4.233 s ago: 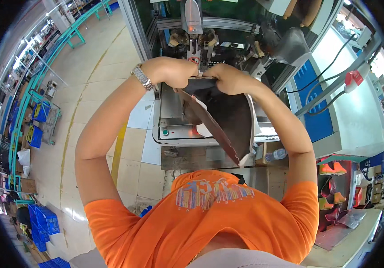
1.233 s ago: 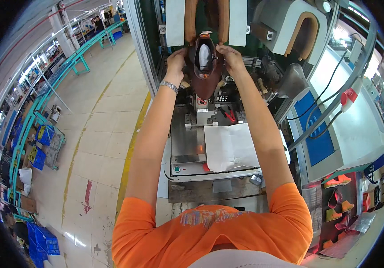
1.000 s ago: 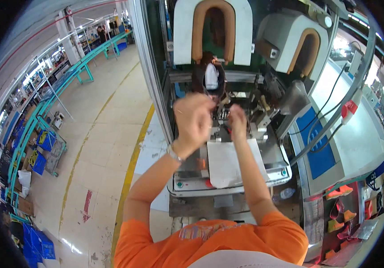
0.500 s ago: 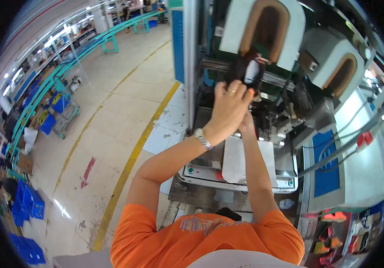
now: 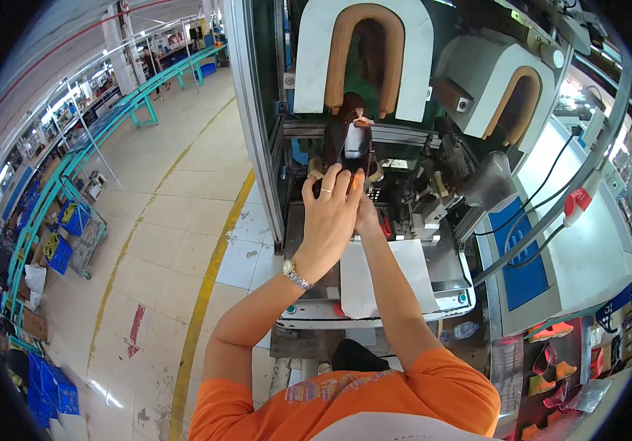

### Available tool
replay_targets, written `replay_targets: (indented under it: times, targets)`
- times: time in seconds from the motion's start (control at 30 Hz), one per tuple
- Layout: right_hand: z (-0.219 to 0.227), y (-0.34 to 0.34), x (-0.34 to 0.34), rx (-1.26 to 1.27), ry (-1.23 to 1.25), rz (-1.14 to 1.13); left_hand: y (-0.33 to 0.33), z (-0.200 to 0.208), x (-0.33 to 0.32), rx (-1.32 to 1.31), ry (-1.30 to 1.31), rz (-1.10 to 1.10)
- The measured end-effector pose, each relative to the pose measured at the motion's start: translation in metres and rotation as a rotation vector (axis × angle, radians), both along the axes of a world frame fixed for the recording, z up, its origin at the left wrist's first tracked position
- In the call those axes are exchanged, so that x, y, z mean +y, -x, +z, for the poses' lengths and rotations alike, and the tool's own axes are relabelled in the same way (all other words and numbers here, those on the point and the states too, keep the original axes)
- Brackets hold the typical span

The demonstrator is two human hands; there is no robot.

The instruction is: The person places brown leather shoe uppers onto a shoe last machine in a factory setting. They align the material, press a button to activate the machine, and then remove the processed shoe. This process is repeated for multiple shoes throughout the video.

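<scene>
A dark brown shoe [image 5: 350, 136] with a pale inside stands mounted on the machine, just under a white and tan U-shaped pad [image 5: 364, 55]. My left hand [image 5: 331, 213], with a metal watch at the wrist, lies over the shoe's lower end, its fingers wrapped on it. My right hand [image 5: 367, 212] comes up beside it and is mostly hidden behind the left hand. Its fingertips meet the same lower end of the shoe.
A second U-shaped pad [image 5: 503, 84] sits to the right. A white sheet [image 5: 382, 275] lies on the machine's table, with a blue panel [image 5: 525, 261] and a red handle [image 5: 577, 206] beside it. Several shoes [image 5: 551, 356] fill a rack at lower right. A yellow floor line [image 5: 206, 294] runs on the left.
Both hands rose from the machine's table, carrying the shoe up to the mount. In the last half second they slid down to its lower end, and my view swung back to the right.
</scene>
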State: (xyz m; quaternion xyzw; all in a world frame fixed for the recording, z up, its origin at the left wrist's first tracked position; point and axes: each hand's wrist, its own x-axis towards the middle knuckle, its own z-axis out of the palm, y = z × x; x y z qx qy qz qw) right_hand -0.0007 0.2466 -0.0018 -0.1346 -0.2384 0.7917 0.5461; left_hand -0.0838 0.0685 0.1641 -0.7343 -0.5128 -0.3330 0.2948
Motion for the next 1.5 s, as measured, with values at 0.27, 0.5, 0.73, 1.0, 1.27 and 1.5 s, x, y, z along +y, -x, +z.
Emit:
replay_targets:
  times: [0.27,0.5,0.73,1.0,1.27,1.5]
  targets:
    - [-0.023,-0.006,0.013,0.028,0.016,0.097,-0.012,-0.001,0.0,-0.031,0.044,0.06]
    - [-0.019,-0.033,-0.007,0.005,0.09,0.097,-0.024,-0.004,-0.009,-0.182,0.123,0.044]
    - [-0.011,-0.032,0.0,0.008,0.122,0.103,-0.029,-0.013,-0.008,-0.252,0.203,0.074]
    - [-0.013,-0.014,0.014,0.012,0.118,0.069,-0.014,-0.017,-0.003,-0.272,0.237,-0.002]
    - [-0.006,-0.011,0.008,0.029,0.177,-0.03,-0.009,-0.02,0.001,-0.307,0.259,-0.059]
    - [-0.004,-0.014,0.004,0.012,0.155,0.011,-0.014,-0.022,0.001,-0.275,0.25,-0.056]
